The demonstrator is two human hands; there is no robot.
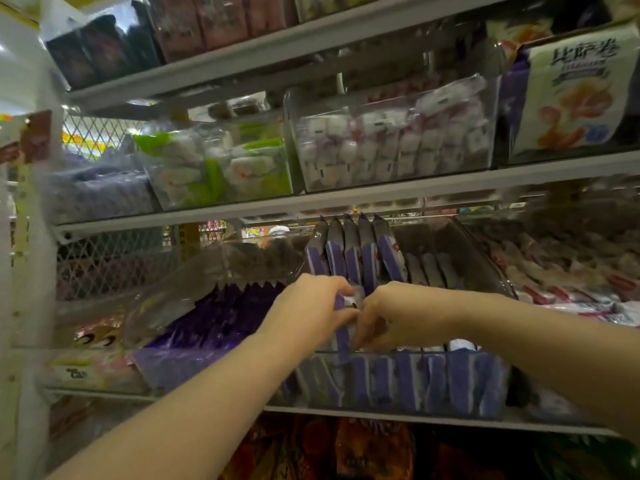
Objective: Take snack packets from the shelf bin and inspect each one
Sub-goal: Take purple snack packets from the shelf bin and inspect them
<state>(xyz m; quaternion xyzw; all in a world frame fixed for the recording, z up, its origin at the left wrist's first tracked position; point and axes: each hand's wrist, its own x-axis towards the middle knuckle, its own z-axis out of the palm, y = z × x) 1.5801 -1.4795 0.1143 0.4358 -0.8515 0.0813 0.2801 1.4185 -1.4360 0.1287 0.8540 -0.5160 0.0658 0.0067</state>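
Pulling-out step, I'd say: left hand (304, 306) and right hand (391, 315) both pinch one purple snack packet (341, 332) mid-frame, half-raised from the clear shelf bin (450, 353). Next it needs lifting free, then turning over to check.

We find the place to be a retail shop, at a snack display; tiered metal shelves (381, 194) carry clear plastic bins (346, 102) stocked in bulk with identical wrapped sweets (381, 150) and upright rows of purple packets (353, 261). A large printed bag (571, 88) stands in a bin at the upper right; wire mesh (104, 261) backs the unit.
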